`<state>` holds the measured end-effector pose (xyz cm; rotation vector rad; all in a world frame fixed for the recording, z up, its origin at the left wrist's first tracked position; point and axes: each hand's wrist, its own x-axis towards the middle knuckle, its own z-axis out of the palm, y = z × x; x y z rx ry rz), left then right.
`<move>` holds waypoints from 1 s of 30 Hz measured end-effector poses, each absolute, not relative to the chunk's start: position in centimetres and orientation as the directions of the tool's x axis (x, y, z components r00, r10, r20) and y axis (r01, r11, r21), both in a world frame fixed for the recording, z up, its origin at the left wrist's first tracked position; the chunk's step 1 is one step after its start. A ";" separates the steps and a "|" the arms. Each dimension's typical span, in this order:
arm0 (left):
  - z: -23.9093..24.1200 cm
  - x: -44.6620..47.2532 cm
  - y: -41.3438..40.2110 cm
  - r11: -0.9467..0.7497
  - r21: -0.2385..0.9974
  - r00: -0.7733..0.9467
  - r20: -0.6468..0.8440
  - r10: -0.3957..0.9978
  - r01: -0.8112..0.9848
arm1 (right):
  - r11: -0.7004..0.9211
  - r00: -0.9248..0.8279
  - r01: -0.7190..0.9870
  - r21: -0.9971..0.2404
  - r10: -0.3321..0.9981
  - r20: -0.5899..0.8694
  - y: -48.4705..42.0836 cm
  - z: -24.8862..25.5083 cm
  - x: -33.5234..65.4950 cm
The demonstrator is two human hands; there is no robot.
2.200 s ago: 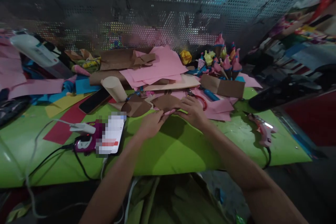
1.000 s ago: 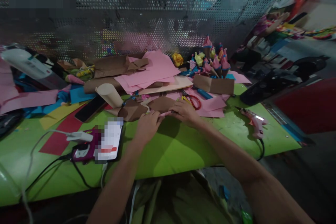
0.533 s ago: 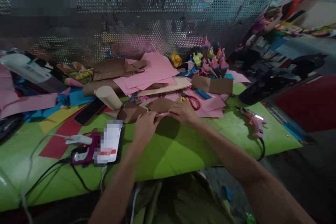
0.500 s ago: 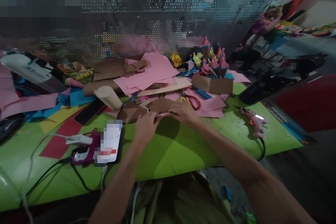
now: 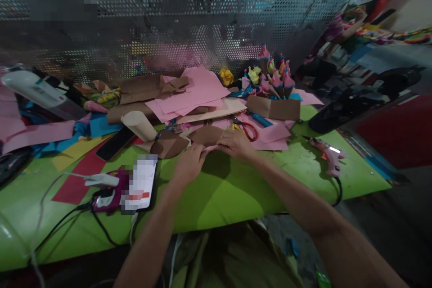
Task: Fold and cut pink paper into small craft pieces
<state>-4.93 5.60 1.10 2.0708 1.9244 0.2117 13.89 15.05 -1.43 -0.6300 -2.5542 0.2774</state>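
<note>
Both of my hands meet over the green table and pinch a small pink paper piece between them. My left hand grips its left end with curled fingers. My right hand holds the right end, fingers pressed together. Just behind the pink piece lie brown paper cut-outs. Red-handled scissors rest close behind my right hand.
Pink sheets and brown card pile up at the back. A paper cone, a dark phone and a lit phone on cables lie left. A pink glue gun lies right; paper cones stand behind a brown box.
My hands stay together on the pink piece and barely shift. The view has drifted a little across the frames.
</note>
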 end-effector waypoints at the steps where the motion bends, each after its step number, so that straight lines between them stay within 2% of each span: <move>1: 1.1 -4.9 5.6 -0.061 0.301 0.093 -0.095 0.991 0.952 | 0.869 -0.773 0.381 -0.315 0.487 0.406 15.1 -1.4 13.9; 14: 0.8 -5.0 5.6 -0.186 0.203 0.187 0.011 0.982 0.961 | 0.756 -0.797 0.395 -0.523 0.565 0.215 15.1 -0.8 14.1; 21: 0.5 -4.9 5.5 -0.169 0.233 0.160 0.059 0.985 0.958 | 0.745 -0.797 0.414 -0.524 0.574 0.187 15.1 -0.7 14.1; 30: 0.8 -4.6 5.4 -0.157 0.212 0.164 -0.013 0.986 0.965 | 0.775 -0.811 0.391 -0.497 0.545 0.213 15.3 -1.7 14.1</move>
